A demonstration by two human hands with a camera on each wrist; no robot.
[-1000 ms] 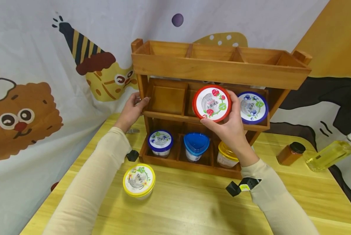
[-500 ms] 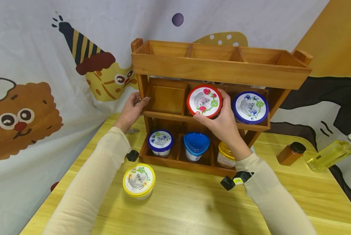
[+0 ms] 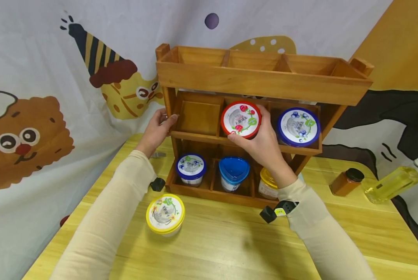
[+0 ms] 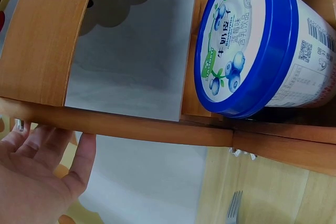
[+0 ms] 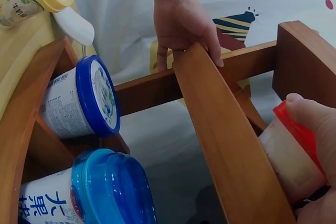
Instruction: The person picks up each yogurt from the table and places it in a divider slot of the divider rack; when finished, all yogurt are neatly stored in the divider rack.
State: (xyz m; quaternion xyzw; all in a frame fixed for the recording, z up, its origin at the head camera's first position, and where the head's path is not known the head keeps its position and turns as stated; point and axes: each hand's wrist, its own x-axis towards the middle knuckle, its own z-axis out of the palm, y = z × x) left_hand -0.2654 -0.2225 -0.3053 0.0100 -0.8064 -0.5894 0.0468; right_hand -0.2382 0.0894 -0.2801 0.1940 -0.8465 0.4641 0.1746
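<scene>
My right hand (image 3: 263, 146) grips a round tub with a red strawberry-print lid (image 3: 240, 119), thumb at the front of the rim. The tub sits within the middle compartment of the wooden shelf rack's (image 3: 209, 136) second tier; in the right wrist view its pale side (image 5: 290, 157) shows behind the tier's front board. My left hand (image 3: 158, 130) holds the rack's left side post, thumb in front and fingers around it. To the right of the red tub stands a blueberry tub (image 3: 298, 127) with a blue lid. The second tier's left compartment shows a bare floor.
On the bottom tier stand a blue-lidded tub (image 3: 191, 169), a light-blue-lidded cup (image 3: 234, 174) and a yellow-lidded tub (image 3: 268, 184). Another yellow-lidded tub (image 3: 165, 214) is on the table. A dark-capped jar (image 3: 347, 182) and an oil bottle (image 3: 394, 184) lie at right.
My right hand has brought the red-lidded tub leftward and down into the second tier's middle compartment. The left hand keeps its place on the rack's post.
</scene>
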